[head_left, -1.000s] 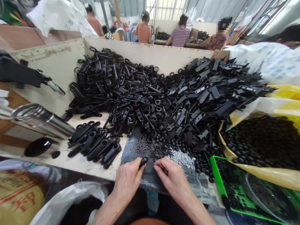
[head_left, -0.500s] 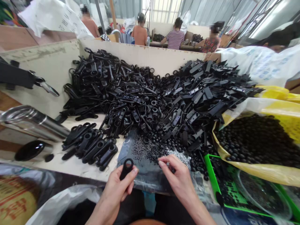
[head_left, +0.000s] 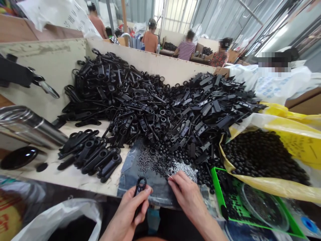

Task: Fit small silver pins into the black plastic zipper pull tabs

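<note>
My left hand (head_left: 130, 211) grips a black plastic clip (head_left: 139, 188) upright, its ring end poking up above my thumb. To its right my right hand (head_left: 185, 193) lies with fingertips pinched at a thin metal pin beside a small heap of silvery pins (head_left: 184, 167) on a dark sheet (head_left: 150, 187). Small black springs and rings (head_left: 152, 157) lie just beyond the sheet. Behind them rises a large pile of black plastic clip parts (head_left: 155, 103).
A row of assembled black clips (head_left: 90, 155) lies to the left on the pale table (head_left: 75, 177). A metal flask (head_left: 30, 127) lies at far left. A yellow bag of black beads (head_left: 263, 154) and a green tray (head_left: 253, 204) sit right. Several people work behind.
My left hand has lifted the clip from the sheet and drawn it back toward me. My right hand has reached forward to the pin heap. The camera view shifted slightly left.
</note>
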`<state>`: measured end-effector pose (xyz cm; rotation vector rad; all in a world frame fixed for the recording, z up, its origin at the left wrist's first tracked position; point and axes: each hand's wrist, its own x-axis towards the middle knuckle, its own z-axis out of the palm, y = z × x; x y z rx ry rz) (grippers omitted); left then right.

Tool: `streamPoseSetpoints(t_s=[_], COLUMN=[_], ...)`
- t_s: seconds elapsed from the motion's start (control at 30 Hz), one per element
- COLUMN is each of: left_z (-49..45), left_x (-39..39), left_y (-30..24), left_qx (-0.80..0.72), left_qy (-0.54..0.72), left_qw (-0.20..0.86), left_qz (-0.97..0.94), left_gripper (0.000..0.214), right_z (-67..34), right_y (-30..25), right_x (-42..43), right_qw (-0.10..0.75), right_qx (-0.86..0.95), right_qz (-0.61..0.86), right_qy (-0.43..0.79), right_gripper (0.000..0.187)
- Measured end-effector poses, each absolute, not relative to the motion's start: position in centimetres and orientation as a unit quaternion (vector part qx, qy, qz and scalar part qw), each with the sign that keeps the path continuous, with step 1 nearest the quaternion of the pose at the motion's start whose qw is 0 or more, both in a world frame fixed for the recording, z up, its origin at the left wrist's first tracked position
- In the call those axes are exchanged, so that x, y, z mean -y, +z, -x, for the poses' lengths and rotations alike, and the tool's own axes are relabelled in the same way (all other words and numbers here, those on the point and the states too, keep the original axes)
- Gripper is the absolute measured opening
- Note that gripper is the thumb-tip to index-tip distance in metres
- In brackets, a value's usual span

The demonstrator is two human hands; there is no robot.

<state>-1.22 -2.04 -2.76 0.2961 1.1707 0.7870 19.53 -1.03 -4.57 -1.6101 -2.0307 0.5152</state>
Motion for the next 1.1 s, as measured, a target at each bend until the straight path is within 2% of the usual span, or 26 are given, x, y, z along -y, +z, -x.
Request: streamPoseSetpoints(t_s=[0.17, 0.27, 0.4, 0.5, 0.6, 0.73, 0.9, 1.1], left_z=[1.1, 1.1, 1.2, 0.8, 0.3, 0.0, -0.1, -0.6], left_x=[1.9, 1.8, 1.7, 1.5, 1.1, 0.8, 1.0, 1.3], left_y=[-3.1, -3.2, -3.0, -2.6, -1.8, -1.0, -1.4, -2.2], left_qx=[-0.537, -0.534, -0.511, -0.48, -0.451, -0.421, -0.415, -0.449], left_qy=[0.369, 0.382, 0.392, 0.398, 0.386, 0.372, 0.367, 0.409], left_qw=[0.747, 0.745, 0.761, 0.781, 0.805, 0.827, 0.832, 0.792], left_qz=[-0.135, -0.121, -0.084, -0.042, -0.006, 0.021, 0.039, -0.067], left_gripper=[0.052, 0.053, 0.049, 0.047, 0.047, 0.051, 0.051, 0.049], right_z=[-19.1, -18.9, -18.5, -17.2, -15.3, -13.5, -13.2, -13.3], right_y=[-5.1, -4.5, -3.5, -3.4, -3.9, -4.5, -4.2, -4.6], right_x=[0.0, -0.3, 0.2, 0.8, 1.1, 0.9, 0.9, 1.2], right_qw=[0.179, 0.186, 0.298, 0.392, 0.463, 0.511, 0.512, 0.51], right_qx=[0.755, 0.747, 0.658, 0.493, 0.363, 0.341, 0.341, 0.334], right_qz=[0.616, 0.618, 0.607, 0.575, 0.519, 0.472, 0.476, 0.494], right_qy=[0.135, 0.158, 0.331, 0.521, 0.621, 0.632, 0.629, 0.62], right_gripper=[0.023, 0.024, 0.026, 0.034, 0.042, 0.037, 0.039, 0.044])
